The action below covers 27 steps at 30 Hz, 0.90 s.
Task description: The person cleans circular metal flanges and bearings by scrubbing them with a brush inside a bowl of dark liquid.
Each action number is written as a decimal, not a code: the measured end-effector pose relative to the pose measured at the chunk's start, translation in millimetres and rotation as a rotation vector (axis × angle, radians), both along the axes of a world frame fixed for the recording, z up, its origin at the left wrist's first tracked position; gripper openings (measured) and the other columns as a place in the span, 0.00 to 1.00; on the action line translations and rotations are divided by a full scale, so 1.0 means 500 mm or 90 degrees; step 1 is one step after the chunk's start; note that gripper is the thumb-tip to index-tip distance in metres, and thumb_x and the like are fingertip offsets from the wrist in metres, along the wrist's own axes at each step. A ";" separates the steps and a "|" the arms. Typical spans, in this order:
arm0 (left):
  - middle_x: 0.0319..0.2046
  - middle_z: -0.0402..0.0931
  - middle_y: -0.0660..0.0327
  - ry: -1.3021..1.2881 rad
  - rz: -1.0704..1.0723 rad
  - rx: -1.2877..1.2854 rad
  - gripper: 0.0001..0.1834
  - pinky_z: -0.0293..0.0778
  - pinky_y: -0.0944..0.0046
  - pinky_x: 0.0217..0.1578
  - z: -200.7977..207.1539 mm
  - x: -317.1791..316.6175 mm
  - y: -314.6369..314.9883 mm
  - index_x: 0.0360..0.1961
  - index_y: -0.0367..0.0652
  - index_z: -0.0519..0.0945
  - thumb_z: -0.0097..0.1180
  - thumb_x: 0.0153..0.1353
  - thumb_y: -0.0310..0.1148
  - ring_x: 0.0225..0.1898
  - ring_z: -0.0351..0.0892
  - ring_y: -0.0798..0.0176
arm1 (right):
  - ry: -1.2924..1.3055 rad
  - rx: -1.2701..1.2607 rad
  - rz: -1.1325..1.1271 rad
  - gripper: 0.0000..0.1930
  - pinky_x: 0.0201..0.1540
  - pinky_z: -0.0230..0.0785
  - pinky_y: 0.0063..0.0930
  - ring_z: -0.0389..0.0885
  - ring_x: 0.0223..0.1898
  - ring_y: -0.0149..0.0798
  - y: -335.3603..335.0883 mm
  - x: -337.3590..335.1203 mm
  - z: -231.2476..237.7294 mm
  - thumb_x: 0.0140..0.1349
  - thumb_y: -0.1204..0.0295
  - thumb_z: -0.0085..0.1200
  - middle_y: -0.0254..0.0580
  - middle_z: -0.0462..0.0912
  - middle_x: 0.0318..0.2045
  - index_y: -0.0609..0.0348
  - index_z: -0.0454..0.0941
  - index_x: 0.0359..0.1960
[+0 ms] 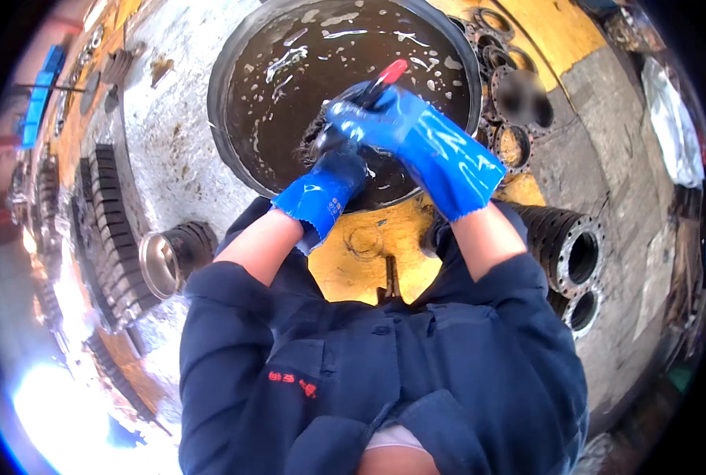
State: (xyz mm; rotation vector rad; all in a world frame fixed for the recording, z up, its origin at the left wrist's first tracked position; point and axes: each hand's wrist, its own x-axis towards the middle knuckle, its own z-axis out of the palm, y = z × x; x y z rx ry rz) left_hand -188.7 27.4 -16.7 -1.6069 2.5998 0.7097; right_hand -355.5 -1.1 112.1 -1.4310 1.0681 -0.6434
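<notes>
A wide round basin [220, 119] of dark, foam-flecked liquid [274, 95] stands in front of me. Both my hands wear blue rubber gloves and meet over its near half. My right hand [428, 142] is closed round a brush [392, 72], whose red handle end sticks up past the fingers. Dark bristles seem to show beside the fingers, though motion blurs them. Just below, my left hand [325, 190] is closed on a small dark piece that the gloves mostly hide; its kind I cannot make out.
Flanged metal rings [514, 95] lie against the basin's right side, and stacked flanges [581, 257] sit nearer me on the right. Left of me are a bright metal ring [159, 265] and long rows of dark rings [111, 229]. A white plastic bag [673, 123] lies far right.
</notes>
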 end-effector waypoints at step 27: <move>0.60 0.84 0.49 -0.131 0.016 0.023 0.21 0.68 0.49 0.69 0.120 0.002 -0.033 0.54 0.40 0.87 0.43 0.75 0.35 0.59 0.82 0.45 | 0.374 0.031 -0.186 0.29 0.59 0.80 0.43 0.91 0.49 0.49 -0.049 -0.059 -0.174 0.61 0.42 0.60 0.53 0.91 0.45 0.55 0.89 0.49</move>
